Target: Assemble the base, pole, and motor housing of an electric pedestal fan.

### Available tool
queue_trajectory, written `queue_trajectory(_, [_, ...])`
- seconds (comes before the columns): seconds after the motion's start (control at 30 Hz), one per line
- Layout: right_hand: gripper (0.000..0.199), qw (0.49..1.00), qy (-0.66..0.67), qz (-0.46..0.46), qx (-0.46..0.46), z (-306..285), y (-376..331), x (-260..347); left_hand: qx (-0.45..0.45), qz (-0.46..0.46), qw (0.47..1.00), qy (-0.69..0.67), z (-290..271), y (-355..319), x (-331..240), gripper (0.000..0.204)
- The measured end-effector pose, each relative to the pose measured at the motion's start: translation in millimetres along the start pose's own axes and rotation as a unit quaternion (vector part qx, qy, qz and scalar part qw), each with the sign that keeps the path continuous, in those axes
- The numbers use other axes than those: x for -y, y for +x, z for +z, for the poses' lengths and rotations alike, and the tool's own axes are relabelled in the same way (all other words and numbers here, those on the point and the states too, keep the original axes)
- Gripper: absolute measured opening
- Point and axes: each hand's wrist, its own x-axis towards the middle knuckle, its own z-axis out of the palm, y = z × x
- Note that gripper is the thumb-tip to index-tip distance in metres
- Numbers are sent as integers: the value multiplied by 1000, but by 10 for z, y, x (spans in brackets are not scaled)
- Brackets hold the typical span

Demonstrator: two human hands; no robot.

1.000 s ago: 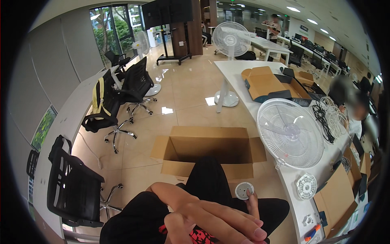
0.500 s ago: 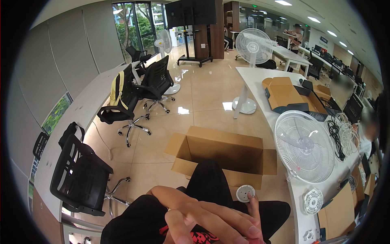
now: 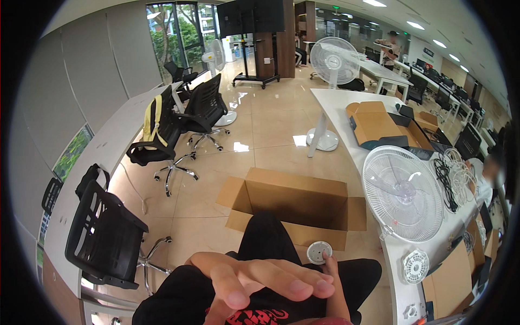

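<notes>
My left hand (image 3: 265, 276) is raised large in the foreground, over my lap. Its fingers are stretched out and apart, and nothing is in them. Over my bent right leg, my right hand (image 3: 332, 271) grips a round white disc (image 3: 318, 252) with small holes in its face. Its thumb lies on the disc's lower edge; the other fingers are hidden. Just beyond my knees, an open cardboard box (image 3: 290, 228) stands on the floor, its flaps folded out. The part of the box's inside that shows is in shadow.
On the right, a white table (image 3: 346, 127) bears a fan head in its grille (image 3: 403, 192), a round white vented part (image 3: 415, 266), cables (image 3: 445, 184) and opened cartons (image 3: 374, 120). Black office chairs (image 3: 108, 233) line the left desk. Standing fans (image 3: 335, 60) are farther off.
My left hand's fingers have lifted and spread, uncovering more of my lap. The disc in my right hand has shifted slightly left and away. The whole view has slid a little.
</notes>
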Motion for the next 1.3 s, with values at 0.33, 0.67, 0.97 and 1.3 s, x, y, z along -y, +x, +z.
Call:
queue_trajectory(0.33, [39, 999, 6, 10, -36, 136, 139, 63, 214, 55, 975, -21, -466, 241, 161, 85])
queue_trajectory(0.67, [44, 995, 66, -6, -71, 126, 417, 77, 236, 2, 970, -65, -294, 232, 213, 77])
queue_trajectory(0.97, [49, 992, 75, -39, -95, 188, 293, 62, 164, -24, 974, -154, -19, 318, 292, 75])
queue_trajectory(1.3, [45, 982, 131, -14, -138, 61, 413, -56, 184, -65, 970, -142, -87, 316, 221, 73])
